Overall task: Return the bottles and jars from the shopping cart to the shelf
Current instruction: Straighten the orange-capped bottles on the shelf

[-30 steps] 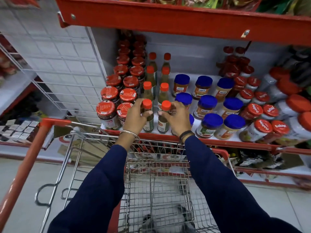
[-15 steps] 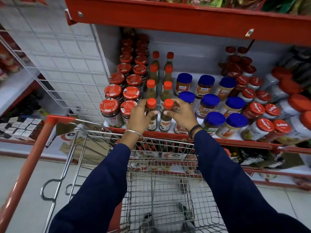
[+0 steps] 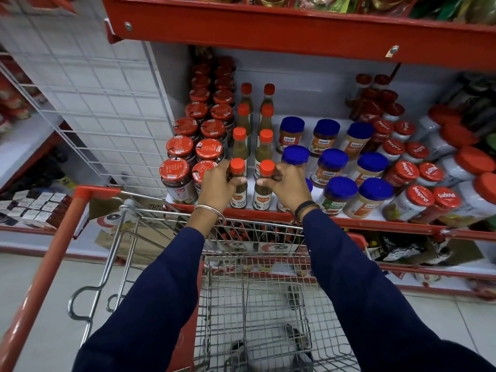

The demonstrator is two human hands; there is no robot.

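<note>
Below my dark blue sleeves (image 3: 150,304) stands the wire shopping cart (image 3: 257,304). At the red front edge of the shelf (image 3: 375,224), my left hand (image 3: 217,183) grips one orange-capped green chilli sauce bottle (image 3: 238,196), and my right hand (image 3: 288,186) grips its upright twin (image 3: 263,194). Blue-lidded jars (image 3: 341,189) stand just right; red-lidded jars (image 3: 177,175) left.

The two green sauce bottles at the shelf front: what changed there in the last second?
Little. The left hand and right hand keep gripping the two orange-capped green sauce bottles standing on the red shelf; the right hand slid slightly right. The jars stayed.
</note>
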